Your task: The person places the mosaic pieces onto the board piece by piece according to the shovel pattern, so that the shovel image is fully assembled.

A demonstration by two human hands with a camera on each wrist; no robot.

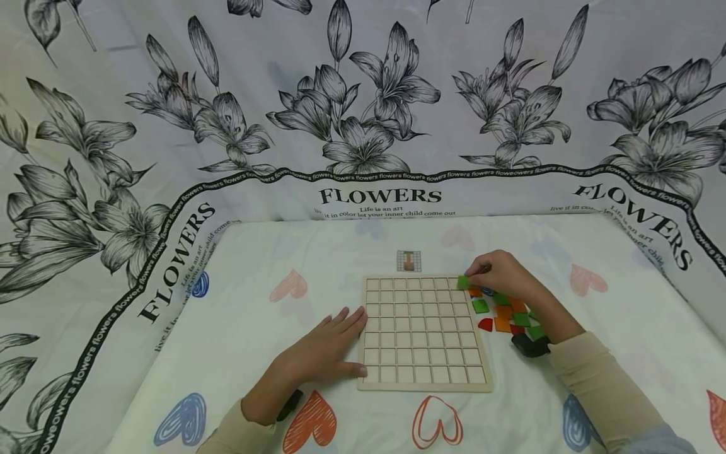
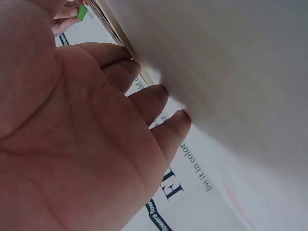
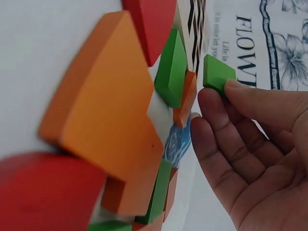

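Observation:
My right hand pinches a green square tile between thumb and fingers, over the far right corner of a wooden grid board. The right wrist view shows the same green tile held at the fingertips, its flat face tilted. Along the board's left edge lies my left hand, its fingers straight and spread, with the fingertips and thumb at the rim. The left wrist view shows the palm of that hand close up. Every cell of the board that shows is bare wood.
Right of the board lies a loose group of orange tiles, green tiles and red rounded pieces, partly under the right forearm. A small printed pattern card sits beyond the board's far edge. A flower-printed cloth hangs behind the table.

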